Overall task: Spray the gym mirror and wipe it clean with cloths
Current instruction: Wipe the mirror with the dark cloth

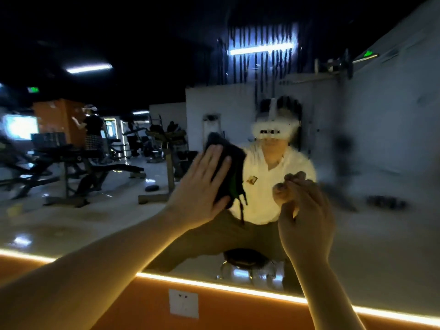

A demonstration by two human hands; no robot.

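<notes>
Dim and grainy; a warm light strip (214, 285) glows across the lower frame, ceiling tubes (260, 48) glare at the top, right side smeared, edges bowed

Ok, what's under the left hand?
A dark cloth, pressed against the mirror by the flat left hand. The palm hides part of it, and the glass behind.

Left forearm (95, 265) and right forearm (333, 296) bare right to the frame edge. The rest shows only as a reflection in the mirror (381, 163), blurry: white collared shirt (264, 186), open at the neck, small yellowish badge (252, 180) on the chest. Khaki-brown trousers (221, 236). White headset (273, 131), white strap (273, 109) running up over dark hair.
</notes>
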